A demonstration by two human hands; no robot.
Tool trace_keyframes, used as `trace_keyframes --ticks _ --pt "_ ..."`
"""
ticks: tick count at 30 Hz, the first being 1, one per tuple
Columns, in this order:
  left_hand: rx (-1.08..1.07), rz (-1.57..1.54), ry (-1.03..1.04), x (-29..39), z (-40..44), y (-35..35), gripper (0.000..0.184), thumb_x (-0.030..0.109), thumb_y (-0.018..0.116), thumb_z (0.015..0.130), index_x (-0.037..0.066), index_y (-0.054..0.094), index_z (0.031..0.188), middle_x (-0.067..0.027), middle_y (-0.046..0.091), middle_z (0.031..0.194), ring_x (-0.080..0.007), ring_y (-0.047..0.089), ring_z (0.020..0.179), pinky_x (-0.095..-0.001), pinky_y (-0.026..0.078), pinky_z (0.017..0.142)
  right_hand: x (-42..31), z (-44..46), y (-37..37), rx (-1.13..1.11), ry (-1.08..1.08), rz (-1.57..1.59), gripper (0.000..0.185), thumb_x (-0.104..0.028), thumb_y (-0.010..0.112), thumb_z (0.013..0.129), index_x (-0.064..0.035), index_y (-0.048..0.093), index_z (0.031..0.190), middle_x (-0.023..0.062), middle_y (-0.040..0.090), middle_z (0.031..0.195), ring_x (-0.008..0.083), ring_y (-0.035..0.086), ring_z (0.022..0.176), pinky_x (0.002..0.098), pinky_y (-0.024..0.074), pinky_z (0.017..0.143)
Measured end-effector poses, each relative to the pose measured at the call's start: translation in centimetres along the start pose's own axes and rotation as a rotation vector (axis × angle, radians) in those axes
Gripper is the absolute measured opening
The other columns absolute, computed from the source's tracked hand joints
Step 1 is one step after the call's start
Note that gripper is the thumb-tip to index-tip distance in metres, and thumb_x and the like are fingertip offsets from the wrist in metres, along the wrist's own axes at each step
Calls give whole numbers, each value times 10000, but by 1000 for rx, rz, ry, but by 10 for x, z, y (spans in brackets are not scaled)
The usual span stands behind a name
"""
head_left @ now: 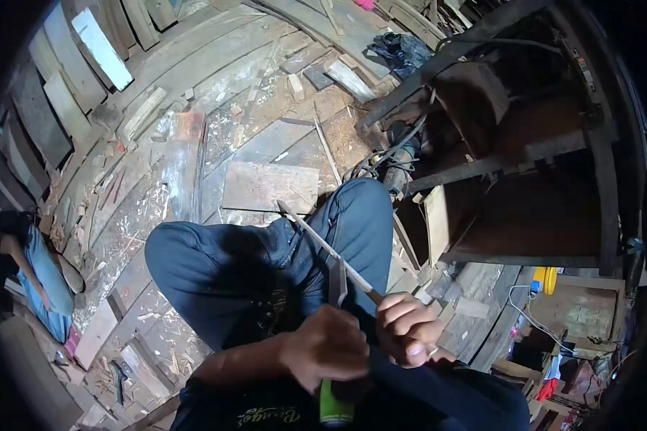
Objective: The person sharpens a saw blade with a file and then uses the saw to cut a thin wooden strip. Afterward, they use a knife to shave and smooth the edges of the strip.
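My left hand (327, 353) is closed around a flat metal blade (337, 284) that sticks up past the knuckles. Below the fist shows a green piece (336, 402), apparently the handle of the same tool. My right hand (408, 330) grips the brownish end of a long, thin, tapered rod (316, 237) that looks like a file. The rod slants up and left over my lap, crossing the blade near its tip; whether they touch is hard to tell. Beyond the rod's point, a flat wooden board (269, 185) lies on the floor.
My crossed legs (266, 251) rest on a plank floor strewn with shavings. A dark frame (510, 154) stands at right, with a cabled tool (402, 154) beside it. Planks (57, 93) lean at upper left. Another person's leg (47, 273) shows at far left, near black-handled pliers (117, 381).
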State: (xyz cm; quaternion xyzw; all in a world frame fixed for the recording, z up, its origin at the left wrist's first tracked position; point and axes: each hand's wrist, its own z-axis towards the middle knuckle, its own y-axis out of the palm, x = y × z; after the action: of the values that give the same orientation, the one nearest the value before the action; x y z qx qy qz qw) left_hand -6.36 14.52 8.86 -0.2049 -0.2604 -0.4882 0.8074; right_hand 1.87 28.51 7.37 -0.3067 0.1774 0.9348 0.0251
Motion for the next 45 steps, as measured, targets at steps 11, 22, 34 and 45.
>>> trace_keyframes --ticks 11,22,34,45 --pt "15 -82 53 0 2 -1 170 143 758 700 64 608 710 -14 538 625 -168 550 508 -298 369 431 0 6 -5 -5 3 -12 464 -122 511 876 -151 235 504 15 291 374 153 238 281 335 298 361" --pt "-67 -54 -33 6 -6 -4 144 204 697 651 84 634 699 -22 608 685 -196 624 618 -313 483 583 -4 -3 1 -30 39 26 407 -30 475 881 -77 280 527 57 307 466 208 259 370 372 244 419" --pt "49 -2 -108 0 -2 -1 267 58 723 715 101 486 601 -14 500 559 -198 532 461 -322 367 443 -6 1 7 -121 37 6 429 -84 473 902 -110 273 523 24 318 425 160 259 325 344 234 370" --pt "17 -49 -44 7 1 6 222 161 714 738 108 516 651 -12 429 582 -213 489 473 -332 342 442 -3 -5 -3 -80 -21 41 423 -83 488 881 -111 267 521 28 326 406 157 261 307 330 282 361"
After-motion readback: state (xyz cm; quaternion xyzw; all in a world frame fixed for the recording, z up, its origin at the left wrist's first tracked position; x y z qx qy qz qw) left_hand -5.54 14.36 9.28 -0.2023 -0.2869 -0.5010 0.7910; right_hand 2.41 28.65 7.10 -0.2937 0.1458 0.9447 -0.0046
